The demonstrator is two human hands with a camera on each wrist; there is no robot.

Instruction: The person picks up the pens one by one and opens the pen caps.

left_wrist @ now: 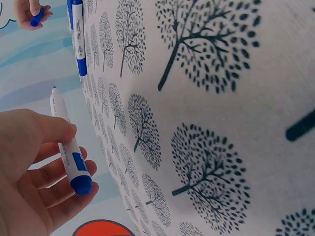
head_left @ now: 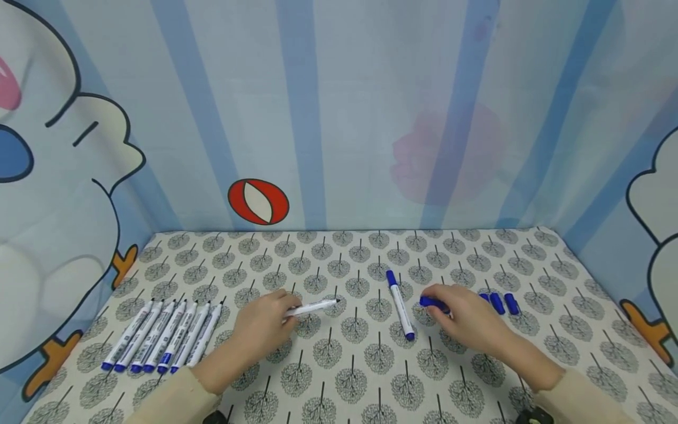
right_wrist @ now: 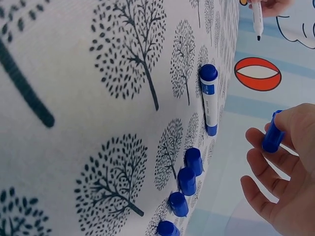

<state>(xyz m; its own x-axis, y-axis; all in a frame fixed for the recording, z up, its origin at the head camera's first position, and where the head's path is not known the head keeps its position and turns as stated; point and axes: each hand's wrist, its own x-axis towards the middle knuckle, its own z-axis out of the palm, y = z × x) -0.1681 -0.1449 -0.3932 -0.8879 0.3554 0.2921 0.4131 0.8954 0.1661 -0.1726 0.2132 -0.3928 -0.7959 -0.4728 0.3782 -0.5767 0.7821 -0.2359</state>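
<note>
My left hand (head_left: 265, 327) pinches a white whiteboard marker (head_left: 316, 307), its dark bare tip pointing right. In the left wrist view thumb and fingers grip this marker (left_wrist: 59, 106) around its barrel, blue end toward the little finger. My right hand (head_left: 468, 315) holds a blue marker cap (head_left: 435, 304); the right wrist view has the cap (right_wrist: 273, 135) pinched between thumb and fingers, above the cloth. Between the hands, a capped marker (head_left: 401, 307) lies on the table with its blue cap at the far end.
At the left, several uncapped markers (head_left: 168, 333) lie side by side in a slanted row, tips away from me. Several loose blue caps (right_wrist: 187, 181) stand in a line beyond my right hand. A tree-print cloth (head_left: 339, 383) covers the table, and a striped curtain (head_left: 349, 118) hangs behind it.
</note>
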